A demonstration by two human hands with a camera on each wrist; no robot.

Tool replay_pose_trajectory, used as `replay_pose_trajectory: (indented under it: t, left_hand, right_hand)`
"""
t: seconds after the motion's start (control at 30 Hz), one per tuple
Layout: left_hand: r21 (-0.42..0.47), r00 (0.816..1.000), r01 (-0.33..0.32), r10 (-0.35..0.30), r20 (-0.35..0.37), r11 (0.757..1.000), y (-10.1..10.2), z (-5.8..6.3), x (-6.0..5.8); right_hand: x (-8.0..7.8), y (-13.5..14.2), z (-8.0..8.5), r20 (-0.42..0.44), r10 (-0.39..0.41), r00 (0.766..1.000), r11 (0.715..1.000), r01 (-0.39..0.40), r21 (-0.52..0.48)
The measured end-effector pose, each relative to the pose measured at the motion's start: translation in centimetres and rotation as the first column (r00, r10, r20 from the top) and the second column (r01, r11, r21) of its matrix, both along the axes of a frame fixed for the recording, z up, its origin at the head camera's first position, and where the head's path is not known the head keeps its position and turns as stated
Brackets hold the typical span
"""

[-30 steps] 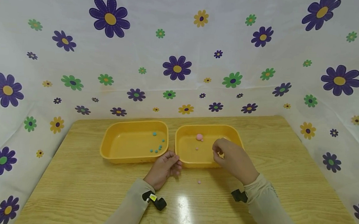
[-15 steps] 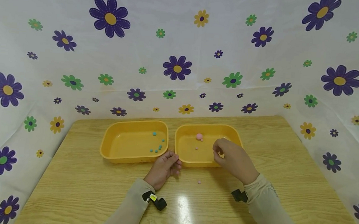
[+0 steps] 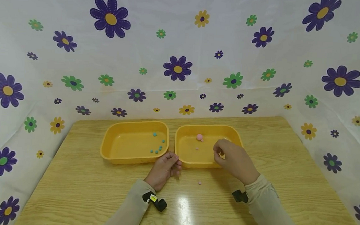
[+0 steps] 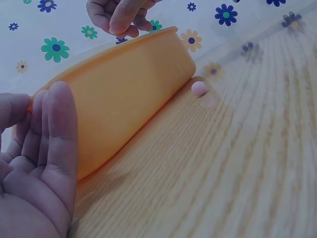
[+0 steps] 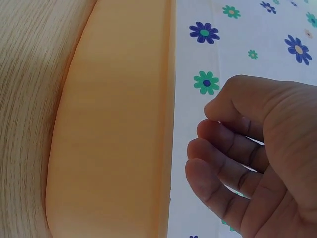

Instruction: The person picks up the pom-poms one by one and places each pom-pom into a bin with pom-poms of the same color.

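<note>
My left hand (image 3: pixel 164 170) pinches the near left corner rim of the right yellow tray (image 3: pixel 192 164) between thumb and fingers. The left wrist view shows the thumb against that rim, other fingers along the outer wall. Over the tray's right side hovers my right hand (image 3: pixel 234 160), fingers loosely curled and thumb near the index tip; nothing shows between them. A larger pink ball (image 3: pixel 199 137) with a tiny pink ball (image 3: pixel 202 140) touching it, and another small pink ball (image 3: pixel 197 148), lie in this tray. One more pink ball (image 4: pixel 199 89) lies on the table outside its front wall.
Left of it stands a second yellow tray (image 3: pixel 133 160), with several small teal balls (image 3: pixel 160 148) toward its right end. Both rest on a wood-grain table (image 3: pixel 79 189). A white flowered cloth (image 3: pixel 147 38) surrounds the table's back and sides.
The right tray and the balls in it have shifted very slightly left, along with the left hand's pinch. The right hand stays almost still above the tray.
</note>
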State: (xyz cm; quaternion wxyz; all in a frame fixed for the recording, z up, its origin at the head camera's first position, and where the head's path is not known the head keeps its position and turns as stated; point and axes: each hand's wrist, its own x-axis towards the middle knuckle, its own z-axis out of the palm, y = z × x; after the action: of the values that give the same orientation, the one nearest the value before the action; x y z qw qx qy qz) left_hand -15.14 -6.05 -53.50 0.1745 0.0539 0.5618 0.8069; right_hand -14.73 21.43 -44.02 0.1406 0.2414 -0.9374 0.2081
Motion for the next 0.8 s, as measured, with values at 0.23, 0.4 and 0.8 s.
replay_pose_trajectory:
  t: [0.23,0.4,0.8]
  left_hand:
    - [0.009,1.000,0.017,-0.017,-0.008,1.000,0.0,0.0,0.0]
    - [0.005,1.000,0.017,-0.017,-0.007,1.000,0.0,0.1,0.0]
    - [0.000,1.000,0.012,-0.012,-0.007,1.000,0.1,0.2,0.0]
  right_hand:
    - [-0.4,0.1,-0.1,-0.032,-0.002,0.999,0.999,0.001,-0.035]
    - [-0.9,0.4,-0.2,-0.083,-0.033,0.996,0.998,0.028,-0.061]
    - [-3.6,0.9,1.5,-0.083,-0.008,0.997,1.000,0.007,-0.014]
